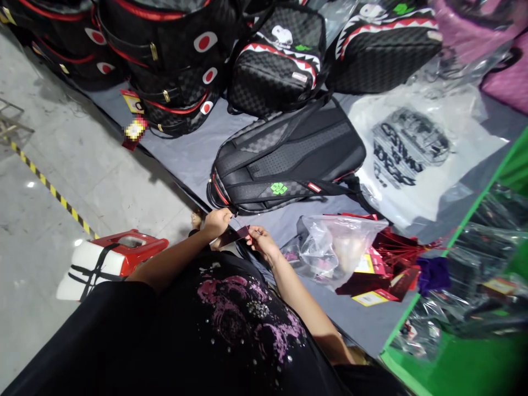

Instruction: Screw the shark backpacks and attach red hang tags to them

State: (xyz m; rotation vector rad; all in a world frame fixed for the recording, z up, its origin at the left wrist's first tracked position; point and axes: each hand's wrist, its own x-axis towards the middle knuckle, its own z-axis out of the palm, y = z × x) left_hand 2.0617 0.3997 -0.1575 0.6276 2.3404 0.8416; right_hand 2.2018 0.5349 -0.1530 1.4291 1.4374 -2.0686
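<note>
A black checkered backpack (289, 159) lies with its straps and padded back facing up, its top end toward me at the table's front edge. Beside that end, my left hand (217, 222) is closed in a pinch, apparently on the thin string of a hang tag. My right hand (263, 243) grips the dark red hang tag (234, 236) by its right end, just below the backpack. The string's exact path between my fingers is too small to make out. Right of my right hand lie a clear plastic bag (330, 247) and a pile of red hang tags (396, 264).
Stacked black bags (173, 60) and two shark-mouth backpacks (276, 66) stand along the back of the grey-covered table (173, 159). A printed white plastic bag (462, 165) lies at right, near pink bags (474, 33). Wrapped goods (487, 264) rest on green. A red-and-white stool (111, 258) stands left.
</note>
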